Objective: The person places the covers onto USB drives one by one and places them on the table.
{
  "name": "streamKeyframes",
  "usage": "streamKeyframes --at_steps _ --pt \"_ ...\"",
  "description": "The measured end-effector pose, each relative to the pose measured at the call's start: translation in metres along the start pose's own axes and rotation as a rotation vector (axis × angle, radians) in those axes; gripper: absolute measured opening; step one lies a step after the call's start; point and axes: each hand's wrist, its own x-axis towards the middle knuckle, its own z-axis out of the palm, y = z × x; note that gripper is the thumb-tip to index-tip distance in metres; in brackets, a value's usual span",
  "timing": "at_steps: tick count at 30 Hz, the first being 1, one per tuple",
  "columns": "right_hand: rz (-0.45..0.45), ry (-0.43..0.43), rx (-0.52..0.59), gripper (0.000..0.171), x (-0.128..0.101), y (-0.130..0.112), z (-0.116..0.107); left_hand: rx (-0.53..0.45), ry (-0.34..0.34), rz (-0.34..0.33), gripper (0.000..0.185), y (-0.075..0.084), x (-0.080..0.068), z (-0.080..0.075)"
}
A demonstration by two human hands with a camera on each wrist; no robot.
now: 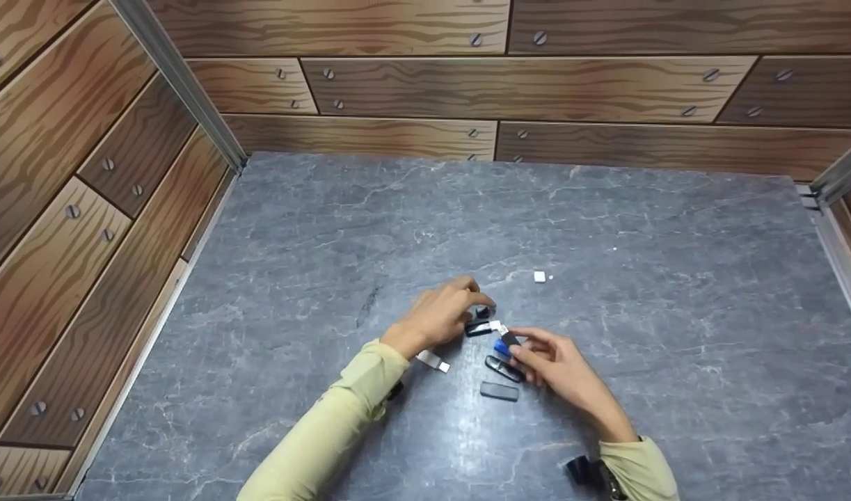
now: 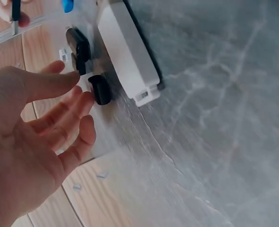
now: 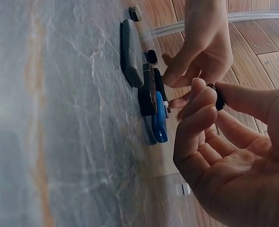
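My right grip [image 1: 550,358] pinches a small black cap [image 3: 219,98] — my left grip [image 1: 442,313] is loose, fingers touching small black pieces [image 2: 99,90] on the grey surface [image 1: 641,278].

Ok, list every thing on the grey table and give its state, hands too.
left hand: fingers relaxed, touching a small black piece
right hand: pinching a small black cap
blue drive: lying flat
grey drive: lying flat, untouched
white drive: lying flat by the left wrist
white bit: lying apart from the rest
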Motion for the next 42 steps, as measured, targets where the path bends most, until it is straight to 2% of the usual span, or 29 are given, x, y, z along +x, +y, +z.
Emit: streamKeyframes --at_steps 3,8,13,15,19,23,27,32,35,38,42 --pt "0.002 -0.002 0.006 0.053 0.000 0.001 0.001 0.010 -0.001 0.014 0.034 -0.001 0.002 0.003" --pt "-0.003 0.004 0.013 0.053 0.000 0.001 0.001 0.030 0.082 -0.014 0.014 -0.005 0.004 0.006" --pt "0.001 -0.004 0.025 0.053 -0.001 0.001 0.001 0.018 0.134 -0.066 0.013 -0.009 0.000 0.006" --pt "0.003 -0.006 0.027 0.053 -0.001 0.000 0.001 -0.059 0.151 -0.083 0.013 -0.008 -0.001 0.005" --pt "0.001 -0.010 0.020 0.053 -0.001 0.001 0.001 -0.338 0.197 -0.094 0.019 -0.003 -0.003 0.001" --pt "-0.008 -0.017 0.036 0.053 0.001 0.002 0.001 -0.550 0.236 -0.067 0.026 0.003 -0.005 -0.001" --pt "-0.020 -0.025 0.068 0.051 0.001 0.004 0.001 -0.715 0.223 -0.080 0.029 0.011 -0.008 0.002" --pt "-0.017 -0.027 0.084 0.044 0.001 0.004 0.003 -0.930 0.178 -0.153 0.030 0.024 -0.011 0.011" --pt "-0.020 -0.026 0.086 0.042 0.001 0.003 0.004 -0.983 0.138 -0.172 0.028 0.030 -0.012 0.019" --pt "-0.025 -0.008 0.089 0.041 0.001 0.002 0.004 -0.962 0.108 -0.174 0.024 0.035 -0.014 0.024" --pt "-0.019 0.028 0.082 0.042 0.000 0.002 0.003 -0.912 0.099 -0.173 0.020 0.038 -0.018 0.026"
